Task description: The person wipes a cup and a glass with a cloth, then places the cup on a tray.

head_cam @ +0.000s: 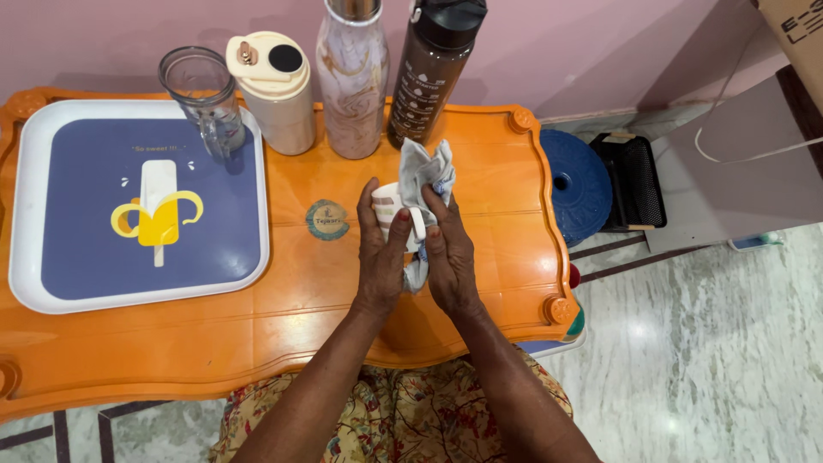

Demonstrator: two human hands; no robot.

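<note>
Person seated at the orange table, both hands up over its right half. Left hand is wrapped around a small white mug, fingers curled on its side, handle facing the other hand. Right hand is closed on a crumpled pale cloth, pressing it against and into the mug; cloth bunches above the rim and a tail hangs below between the palms. Mug sits off the table surface, just right of the round sticker on the table, in front of the marbled bottle.

Behind the mug along the table's back edge: dark brown bottle, the marbled bottle, a cream lidded tumbler. A clear glass stands on the back corner of the white and blue tray, well left of the mug.

Risks, as a guess: the mug is held by one hand only, so a hard twist of the cloth could slip it and drop it on the table. The bottles stand near, tall and narrow; a flick of the cloth or a knuckle pushed forward could tip the brown one. The hanging tail might snag the handle.
</note>
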